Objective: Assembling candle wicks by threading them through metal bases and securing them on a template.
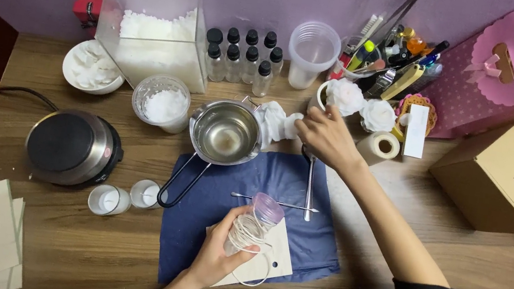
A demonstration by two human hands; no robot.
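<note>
Preparation stage, judged: left hand (217, 250) grips a wick-wound plastic cup (252, 225) over the blue cloth (264, 187); right hand (325, 137) pinches crumpled tissue (276, 124) beyond the cloth (beside the melting pot (224, 132)). Wiping likely needs a firmer grasp.

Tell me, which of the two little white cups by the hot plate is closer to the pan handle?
The right-hand little cup is closer; it sits almost against the pan handle, while the other cup stands further left.
</note>
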